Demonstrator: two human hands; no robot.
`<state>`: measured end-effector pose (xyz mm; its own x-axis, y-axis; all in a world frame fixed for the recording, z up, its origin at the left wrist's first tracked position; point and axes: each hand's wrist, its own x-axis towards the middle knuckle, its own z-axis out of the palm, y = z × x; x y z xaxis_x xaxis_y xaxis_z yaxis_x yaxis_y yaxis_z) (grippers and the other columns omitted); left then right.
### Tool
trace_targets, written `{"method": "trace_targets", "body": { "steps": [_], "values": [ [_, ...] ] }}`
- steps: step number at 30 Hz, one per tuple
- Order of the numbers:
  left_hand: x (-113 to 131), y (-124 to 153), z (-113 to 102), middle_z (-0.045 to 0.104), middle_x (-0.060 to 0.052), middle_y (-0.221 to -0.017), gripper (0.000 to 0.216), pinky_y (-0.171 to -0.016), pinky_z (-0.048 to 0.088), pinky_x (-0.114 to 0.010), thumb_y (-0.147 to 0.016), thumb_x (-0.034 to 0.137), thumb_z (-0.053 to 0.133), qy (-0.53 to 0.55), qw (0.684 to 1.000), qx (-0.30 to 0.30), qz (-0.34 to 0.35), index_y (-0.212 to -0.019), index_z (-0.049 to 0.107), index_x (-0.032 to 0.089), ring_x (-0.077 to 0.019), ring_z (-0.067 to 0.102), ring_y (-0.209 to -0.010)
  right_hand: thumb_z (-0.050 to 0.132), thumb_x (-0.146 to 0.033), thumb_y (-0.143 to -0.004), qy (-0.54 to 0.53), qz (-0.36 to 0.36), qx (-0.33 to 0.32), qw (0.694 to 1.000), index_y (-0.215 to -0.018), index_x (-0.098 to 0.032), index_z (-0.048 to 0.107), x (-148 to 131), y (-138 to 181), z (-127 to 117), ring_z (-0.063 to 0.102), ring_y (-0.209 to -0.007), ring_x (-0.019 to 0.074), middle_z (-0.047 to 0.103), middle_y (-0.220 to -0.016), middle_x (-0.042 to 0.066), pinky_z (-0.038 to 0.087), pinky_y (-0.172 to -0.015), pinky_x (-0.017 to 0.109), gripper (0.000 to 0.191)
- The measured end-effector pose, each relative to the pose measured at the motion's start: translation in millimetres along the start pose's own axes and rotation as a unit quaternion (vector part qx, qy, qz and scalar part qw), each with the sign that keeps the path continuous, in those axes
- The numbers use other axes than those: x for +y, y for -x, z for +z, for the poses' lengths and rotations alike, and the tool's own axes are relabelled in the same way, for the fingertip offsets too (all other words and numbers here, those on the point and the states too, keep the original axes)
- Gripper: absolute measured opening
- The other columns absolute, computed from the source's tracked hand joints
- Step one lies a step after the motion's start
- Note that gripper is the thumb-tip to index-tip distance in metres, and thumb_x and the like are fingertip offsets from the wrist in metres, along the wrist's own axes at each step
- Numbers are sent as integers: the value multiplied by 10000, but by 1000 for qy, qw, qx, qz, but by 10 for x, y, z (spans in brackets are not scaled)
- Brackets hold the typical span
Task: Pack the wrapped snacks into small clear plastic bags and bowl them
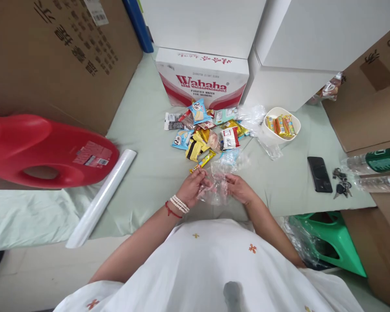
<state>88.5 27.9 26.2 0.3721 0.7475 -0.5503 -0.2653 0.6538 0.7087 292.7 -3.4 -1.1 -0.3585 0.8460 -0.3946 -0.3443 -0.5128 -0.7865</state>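
Observation:
Between my hands, close to my body, is a clear plastic bag (pixel 218 190). My left hand (pixel 191 190), with beads and a red string at the wrist, pinches the bag's left side. My right hand (pixel 238 188) has its fingers closed on the bag's right side. Just beyond them lies a pile of wrapped snacks (pixel 206 132), with a yellow snack stick (pixel 203 161) nearest my left hand. Right of the pile, a white bowl (pixel 265 132) contains several yellow-wrapped snacks (pixel 280 126). More crumpled clear plastic (pixel 251 119) lies against the bowl's left side.
Behind the snacks stands a Wahaha water carton (pixel 203 82). A red jug (pixel 61 151) and a white roll (pixel 100 199) lie at left. To the right are a black phone (pixel 320 174), keys (pixel 342 184) and plastic bottles (pixel 385 160). A green stool (pixel 336 245) sits below the table edge.

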Motion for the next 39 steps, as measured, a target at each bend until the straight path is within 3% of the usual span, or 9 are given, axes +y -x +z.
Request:
{"method": "trace_targets", "body": {
  "steps": [5,9,12,16,23,28,31,36,39],
  "values": [
    [-138,18,33,598,56,-682,487,-514,446,-251,-796,667,716,-90,995,17,31,-899,496,245,-124,556,-543,966,-440,-606,-55,-17,61,997,-942,-196,763,129,-117,296,682,-732,175,754,-820,21,557,-680,289,462],
    [-74,22,-2,573,16,-762,426,-701,469,-275,-875,622,653,-207,959,68,182,-799,560,213,-150,545,-759,946,-423,-653,-64,-72,107,990,-869,-214,723,40,-89,280,638,-729,139,703,-794,-16,537,-737,274,374],
    [-32,32,-47,544,22,-741,449,-696,445,-263,-894,631,630,-175,948,116,239,-764,535,212,-138,500,-736,922,-423,-712,-59,-102,110,987,-834,-218,691,-29,23,196,591,-724,108,638,-766,-36,531,-767,247,332],
    [-54,85,-13,499,61,-674,462,-547,400,-232,-868,656,666,-61,973,96,199,-826,496,228,-101,449,-573,911,-433,-734,-66,-81,103,989,-878,-228,699,-52,101,188,607,-784,124,641,-805,-24,565,-869,302,328],
    [-132,148,119,495,69,-652,435,-410,328,-257,-878,654,664,-47,989,11,142,-878,504,249,-82,381,-414,895,-461,-737,-125,-12,32,992,-1034,-224,735,9,-74,462,694,-850,196,759,-964,34,582,-747,316,412],
    [-101,151,-36,630,1,-777,428,-650,471,-283,-910,636,630,-165,959,83,215,-849,610,213,-153,589,-708,934,-379,-693,-153,-56,64,985,-1008,-222,730,-21,-19,415,718,-879,221,765,-937,34,597,-799,355,406],
    [-69,162,-124,665,-14,-823,418,-823,507,-308,-889,621,667,-114,959,103,237,-842,611,209,-181,619,-869,922,-353,-717,-178,-40,67,981,-941,-231,690,-17,97,285,699,-798,182,727,-861,1,608,-807,369,344],
    [17,253,-220,534,77,-647,437,-589,492,-245,-815,580,778,52,981,66,173,-859,516,232,-94,503,-541,903,-308,-747,-205,-60,88,973,-921,-240,647,-7,356,61,668,-783,136,622,-733,-49,585,-927,356,317],
    [76,358,-261,630,76,-723,423,-520,456,-209,-833,545,779,63,983,52,162,-892,495,236,-35,396,-427,905,-291,-738,-189,-70,134,970,-882,-239,635,28,480,5,632,-687,105,607,-713,-67,585,-904,339,310]
  ]
}}
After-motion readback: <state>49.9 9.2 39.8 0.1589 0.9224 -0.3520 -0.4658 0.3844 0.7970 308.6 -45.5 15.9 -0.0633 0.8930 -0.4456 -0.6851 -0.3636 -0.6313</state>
